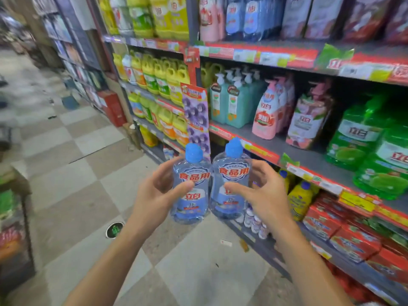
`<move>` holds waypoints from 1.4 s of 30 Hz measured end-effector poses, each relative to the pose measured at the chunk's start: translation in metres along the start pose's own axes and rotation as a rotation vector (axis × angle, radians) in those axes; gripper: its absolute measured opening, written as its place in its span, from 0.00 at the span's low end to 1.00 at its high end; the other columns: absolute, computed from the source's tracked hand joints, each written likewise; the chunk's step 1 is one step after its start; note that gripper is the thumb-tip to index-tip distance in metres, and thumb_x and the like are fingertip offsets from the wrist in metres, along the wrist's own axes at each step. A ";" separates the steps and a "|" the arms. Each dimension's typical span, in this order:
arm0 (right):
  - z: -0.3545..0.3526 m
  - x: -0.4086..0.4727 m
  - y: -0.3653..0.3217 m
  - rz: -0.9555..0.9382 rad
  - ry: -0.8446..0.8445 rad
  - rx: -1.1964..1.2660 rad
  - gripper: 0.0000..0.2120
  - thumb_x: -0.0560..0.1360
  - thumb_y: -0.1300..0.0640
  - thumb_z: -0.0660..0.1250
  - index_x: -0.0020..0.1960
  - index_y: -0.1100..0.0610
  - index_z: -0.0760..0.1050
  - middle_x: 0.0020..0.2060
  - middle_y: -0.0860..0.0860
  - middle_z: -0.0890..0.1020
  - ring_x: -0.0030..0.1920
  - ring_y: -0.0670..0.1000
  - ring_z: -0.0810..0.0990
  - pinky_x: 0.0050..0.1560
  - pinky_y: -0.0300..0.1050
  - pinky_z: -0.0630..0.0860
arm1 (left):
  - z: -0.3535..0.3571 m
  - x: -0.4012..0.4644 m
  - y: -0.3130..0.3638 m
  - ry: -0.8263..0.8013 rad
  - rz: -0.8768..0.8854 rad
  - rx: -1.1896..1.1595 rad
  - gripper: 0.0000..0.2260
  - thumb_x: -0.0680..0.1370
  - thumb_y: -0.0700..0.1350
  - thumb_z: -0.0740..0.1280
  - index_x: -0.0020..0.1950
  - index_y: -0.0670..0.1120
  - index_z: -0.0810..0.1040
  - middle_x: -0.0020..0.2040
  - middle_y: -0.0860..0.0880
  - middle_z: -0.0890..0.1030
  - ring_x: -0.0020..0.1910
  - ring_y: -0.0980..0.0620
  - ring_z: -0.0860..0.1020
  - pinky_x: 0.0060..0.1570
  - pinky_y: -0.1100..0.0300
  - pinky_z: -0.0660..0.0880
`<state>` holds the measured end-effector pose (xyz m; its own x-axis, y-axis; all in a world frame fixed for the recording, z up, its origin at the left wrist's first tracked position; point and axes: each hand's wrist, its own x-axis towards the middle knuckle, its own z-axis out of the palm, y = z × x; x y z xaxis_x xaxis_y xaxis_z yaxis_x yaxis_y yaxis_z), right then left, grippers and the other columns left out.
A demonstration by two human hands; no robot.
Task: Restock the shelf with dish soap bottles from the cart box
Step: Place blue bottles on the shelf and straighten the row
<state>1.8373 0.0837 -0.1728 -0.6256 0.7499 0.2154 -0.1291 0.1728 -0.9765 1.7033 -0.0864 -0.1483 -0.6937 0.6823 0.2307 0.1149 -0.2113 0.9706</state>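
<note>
While the person stands facing the aisle, a dark cart (15, 217) holding blurred goods sits well to the left of both grips, at the edge of view, on the checkered floor (72, 151). Nearer, the left hand (154, 195) grips the left bottle (191, 184), thumb curled across the front label and fingers wrapped behind it, so the clear blue bottle stands upright in the air with its blue cap on top. Just beside it, touching or nearly so, the right bottle (230, 180) is held the same way up by the right hand (262, 195), whose thumb presses across the label while the fingers curl round the far side. Both bottles hang in front of the shelf unit rather than on it. Behind the two grips a purple hanging strip (196, 115) dangles from the upright. To the right of the right hand, a middle shelf (309, 160) carries teal pump bottles (234, 102), pink pouches (269, 113) and green refill packs (362, 138); below that grip stand yellow bottles (300, 199) and red boxes (353, 237).
</note>
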 end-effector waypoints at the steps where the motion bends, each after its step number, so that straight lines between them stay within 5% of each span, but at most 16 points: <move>1: 0.004 0.016 -0.003 -0.015 -0.009 -0.005 0.24 0.63 0.65 0.82 0.55 0.52 0.78 0.49 0.43 0.86 0.50 0.38 0.82 0.52 0.33 0.76 | -0.002 0.015 0.002 -0.002 0.009 0.004 0.22 0.68 0.37 0.72 0.61 0.47 0.77 0.53 0.50 0.86 0.51 0.54 0.83 0.49 0.62 0.79; 3: 0.011 0.045 -0.007 -0.047 -0.010 -0.015 0.24 0.63 0.64 0.82 0.54 0.50 0.79 0.49 0.42 0.86 0.52 0.42 0.83 0.56 0.40 0.77 | -0.008 0.044 0.004 0.004 0.026 0.009 0.22 0.68 0.38 0.72 0.61 0.49 0.77 0.53 0.50 0.86 0.51 0.55 0.83 0.51 0.61 0.79; 12: 0.048 0.160 -0.012 -0.103 0.048 -0.028 0.22 0.64 0.64 0.81 0.54 0.50 0.79 0.48 0.40 0.86 0.50 0.39 0.83 0.50 0.35 0.79 | -0.037 0.174 0.000 -0.034 0.098 0.047 0.20 0.68 0.47 0.79 0.59 0.58 0.81 0.56 0.47 0.85 0.58 0.48 0.82 0.61 0.48 0.77; 20: 0.081 0.265 -0.020 -0.146 0.159 -0.103 0.21 0.63 0.64 0.81 0.53 0.52 0.80 0.47 0.43 0.87 0.50 0.42 0.84 0.49 0.35 0.77 | -0.058 0.322 -0.008 -0.178 0.198 -0.099 0.19 0.70 0.45 0.77 0.59 0.58 0.81 0.58 0.52 0.84 0.58 0.54 0.81 0.54 0.62 0.77; 25: 0.100 0.334 -0.053 -0.199 0.287 -0.179 0.24 0.57 0.52 0.80 0.52 0.51 0.81 0.47 0.42 0.86 0.50 0.42 0.84 0.52 0.39 0.78 | -0.064 0.423 0.012 -0.328 0.267 -0.143 0.29 0.66 0.60 0.77 0.65 0.53 0.78 0.60 0.52 0.83 0.61 0.53 0.80 0.57 0.60 0.77; 30: 0.108 0.392 -0.094 -0.289 0.439 -0.257 0.26 0.54 0.50 0.80 0.51 0.54 0.82 0.46 0.46 0.87 0.49 0.47 0.85 0.54 0.47 0.81 | -0.054 0.510 0.033 -0.452 0.345 -0.239 0.21 0.73 0.46 0.73 0.65 0.45 0.77 0.57 0.50 0.84 0.59 0.53 0.81 0.56 0.61 0.77; 36: 0.100 0.441 -0.137 -0.412 0.522 -0.323 0.22 0.57 0.51 0.83 0.49 0.53 0.82 0.45 0.47 0.87 0.48 0.48 0.86 0.55 0.52 0.81 | -0.020 0.588 0.058 -0.533 0.363 -0.404 0.11 0.75 0.44 0.70 0.57 0.45 0.80 0.54 0.49 0.84 0.57 0.51 0.80 0.60 0.55 0.76; 42: 0.081 0.481 -0.160 -0.461 0.570 -0.300 0.17 0.65 0.56 0.80 0.53 0.54 0.83 0.47 0.46 0.87 0.50 0.45 0.84 0.48 0.45 0.79 | 0.014 0.638 0.084 -0.623 0.368 -0.462 0.08 0.80 0.40 0.64 0.57 0.42 0.79 0.54 0.46 0.84 0.56 0.48 0.82 0.57 0.54 0.77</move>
<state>1.4947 0.3652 0.0864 -0.0586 0.7581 0.6495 -0.0154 0.6498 -0.7599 1.2802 0.3411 0.0812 -0.1366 0.7456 0.6523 -0.1388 -0.6664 0.7326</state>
